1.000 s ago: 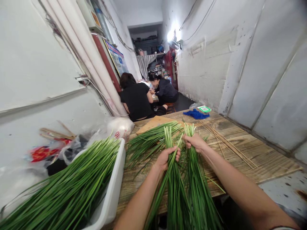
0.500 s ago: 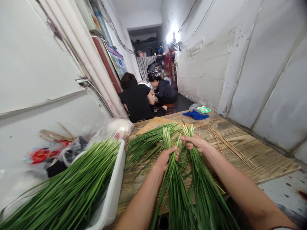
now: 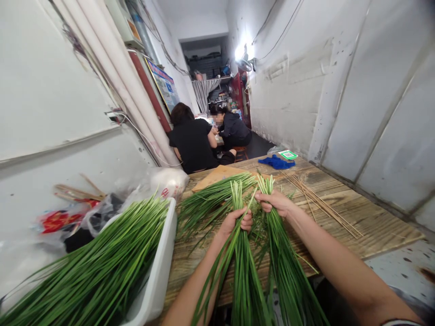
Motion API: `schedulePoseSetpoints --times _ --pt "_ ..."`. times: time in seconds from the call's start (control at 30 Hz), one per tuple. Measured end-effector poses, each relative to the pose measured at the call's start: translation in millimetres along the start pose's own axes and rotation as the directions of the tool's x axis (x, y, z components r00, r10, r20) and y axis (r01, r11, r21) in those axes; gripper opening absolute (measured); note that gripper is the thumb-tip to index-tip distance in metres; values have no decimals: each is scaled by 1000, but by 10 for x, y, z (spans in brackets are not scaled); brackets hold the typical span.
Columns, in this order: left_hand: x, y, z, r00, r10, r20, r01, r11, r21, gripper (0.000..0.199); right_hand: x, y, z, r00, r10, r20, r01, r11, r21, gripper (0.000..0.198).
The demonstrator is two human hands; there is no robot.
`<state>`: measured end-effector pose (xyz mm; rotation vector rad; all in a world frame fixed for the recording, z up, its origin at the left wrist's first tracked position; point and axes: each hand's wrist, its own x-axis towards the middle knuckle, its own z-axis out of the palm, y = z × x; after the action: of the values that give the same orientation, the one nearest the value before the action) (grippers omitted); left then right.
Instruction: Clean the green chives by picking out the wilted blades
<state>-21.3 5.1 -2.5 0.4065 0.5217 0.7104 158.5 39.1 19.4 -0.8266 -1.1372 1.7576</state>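
Observation:
My left hand grips a bunch of long green chives just below its cut ends. To its right, my right hand holds a second bunch of chives the same way. Both bunches hang down over the front edge of the wooden table. A loose pile of chives lies on the table just beyond my left hand.
A white tub heaped with chives sits at the left. Bamboo skewers lie on the right of the table, a blue cloth at its far end. Plastic bags crowd the left wall. Two people sit beyond the table.
My left hand has closed tighter on its bunch and drawn it slightly toward me. The right hand's bunch has swung a little back toward the left.

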Motion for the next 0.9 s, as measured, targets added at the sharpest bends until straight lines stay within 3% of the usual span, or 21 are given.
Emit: schedulePoseSetpoints --times 0.33,0.6,0.9 --pt "0 -18 -29 998 -34 55 37 998 -49 16 -10 -7 18 999 -50 18 50 999 -19 32" --pt "-24 -35 32 1000 -9 12 8 998 65 16 -24 3 46 997 -78 -3 77 996 -53 32" --pt "-39 -20 26 1000 1 25 -2 998 66 17 -43 -12 56 995 -96 23 98 992 -81 31"
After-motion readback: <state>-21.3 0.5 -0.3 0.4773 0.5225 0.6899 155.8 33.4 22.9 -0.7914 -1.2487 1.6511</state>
